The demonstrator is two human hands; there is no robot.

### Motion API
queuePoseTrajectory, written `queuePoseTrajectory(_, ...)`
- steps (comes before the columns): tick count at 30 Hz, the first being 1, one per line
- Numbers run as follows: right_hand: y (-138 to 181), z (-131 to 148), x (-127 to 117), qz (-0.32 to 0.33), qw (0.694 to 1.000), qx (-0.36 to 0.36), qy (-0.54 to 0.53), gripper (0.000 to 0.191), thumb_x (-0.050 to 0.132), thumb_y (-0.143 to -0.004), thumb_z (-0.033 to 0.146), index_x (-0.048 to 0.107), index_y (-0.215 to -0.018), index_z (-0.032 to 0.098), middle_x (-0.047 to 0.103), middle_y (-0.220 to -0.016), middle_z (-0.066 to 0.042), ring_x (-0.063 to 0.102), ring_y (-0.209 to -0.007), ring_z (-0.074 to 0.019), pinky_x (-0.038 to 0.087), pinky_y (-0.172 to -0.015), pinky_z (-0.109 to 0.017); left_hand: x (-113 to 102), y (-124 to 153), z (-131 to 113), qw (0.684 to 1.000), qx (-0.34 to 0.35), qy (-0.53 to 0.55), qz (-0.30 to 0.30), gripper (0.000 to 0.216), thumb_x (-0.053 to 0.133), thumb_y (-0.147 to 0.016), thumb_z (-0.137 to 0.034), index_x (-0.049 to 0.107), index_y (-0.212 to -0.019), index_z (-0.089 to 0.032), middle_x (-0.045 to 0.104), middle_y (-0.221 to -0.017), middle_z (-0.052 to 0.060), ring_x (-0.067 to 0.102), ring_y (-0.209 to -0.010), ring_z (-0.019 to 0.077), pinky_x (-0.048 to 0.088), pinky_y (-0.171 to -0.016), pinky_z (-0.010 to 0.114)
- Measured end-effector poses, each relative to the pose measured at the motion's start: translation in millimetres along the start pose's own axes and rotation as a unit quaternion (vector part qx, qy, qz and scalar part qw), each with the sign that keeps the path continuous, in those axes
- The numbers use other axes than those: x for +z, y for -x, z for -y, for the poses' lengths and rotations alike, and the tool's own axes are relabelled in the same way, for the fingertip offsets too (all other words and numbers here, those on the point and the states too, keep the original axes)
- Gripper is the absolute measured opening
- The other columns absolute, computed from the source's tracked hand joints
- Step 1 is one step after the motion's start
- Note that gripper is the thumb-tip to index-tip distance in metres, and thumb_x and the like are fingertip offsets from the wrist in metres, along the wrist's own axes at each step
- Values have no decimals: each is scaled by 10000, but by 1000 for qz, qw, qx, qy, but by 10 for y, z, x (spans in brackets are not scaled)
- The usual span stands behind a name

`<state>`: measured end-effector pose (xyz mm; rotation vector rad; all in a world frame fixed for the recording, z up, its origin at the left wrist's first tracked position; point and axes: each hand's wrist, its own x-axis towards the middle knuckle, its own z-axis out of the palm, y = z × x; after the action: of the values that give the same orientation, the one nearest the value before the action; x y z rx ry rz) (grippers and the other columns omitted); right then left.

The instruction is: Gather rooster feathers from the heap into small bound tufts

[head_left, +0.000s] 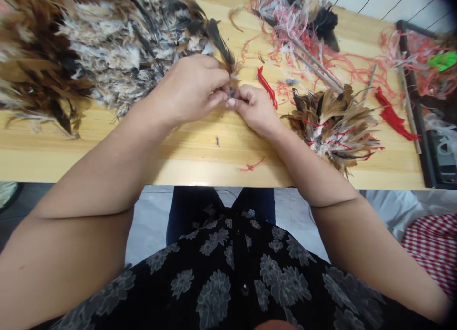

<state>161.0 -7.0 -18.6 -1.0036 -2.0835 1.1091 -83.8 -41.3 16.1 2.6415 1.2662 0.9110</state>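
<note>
My left hand [198, 85] is closed in a pinch around the lower end of a small bunch of feathers [233, 72], brown and dark at the tips. From the other side my right hand [257, 108] pinches the same end, thumb and forefinger pressed together close to the left fingertips. Whether a thread runs between the fingers I cannot make out. Just beyond the right hand lies a hank of red thread [267, 87]. Beside the right wrist is a pile of brown feather bunches [330, 123] bound with red thread.
A large heap of grey-white feathers [114, 49] covers the table's [200, 163] left part, with brown feathers [32, 68] farther left. Pink and white string [282, 18], thin sticks [314, 63] and another red hank [394, 115] lie right. A dark-rimmed tray [423, 144] stands at the right edge.
</note>
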Motion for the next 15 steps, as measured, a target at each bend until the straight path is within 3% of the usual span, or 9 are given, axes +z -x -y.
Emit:
queuePoseTrajectory(5, 20, 97, -16, 16, 1000, 7, 3, 455, 892, -1181, 541, 695, -881, 260, 718, -934, -17, 737, -1084, -257, 685, -1237, -476, -14, -15, -25, 999, -15, 36, 0, 96, 727, -917, -344, 751, -987, -284, 660, -957, 72, 748, -1031, 351, 624, -1068, 482)
queuePoseTrajectory(10, 16, 51, -21, -2, 1000, 6, 4, 369, 771, -1241, 422, 706, -918, 258, 713, -926, -9, 742, -1072, -241, 698, -1241, -475, -110, -25, 2, 994, -85, 55, -33, 311, 818, -866, -265, 859, -1175, -268, 803, -1062, 78, 768, -1120, 373, 591, -1126, 504)
queuePoseTrajectory(15, -32, -123, 15, -54, 998, 13, -10, 348, 713, -1272, 453, 709, -976, 270, 734, -929, -12, 739, -1052, -243, 728, -1208, -471, -209, -13, 179, 985, -135, 42, -94, 171, 840, -805, -328, 875, -971, -350, 829, -1017, 83, 735, -1068, 411, 592, -1173, 626)
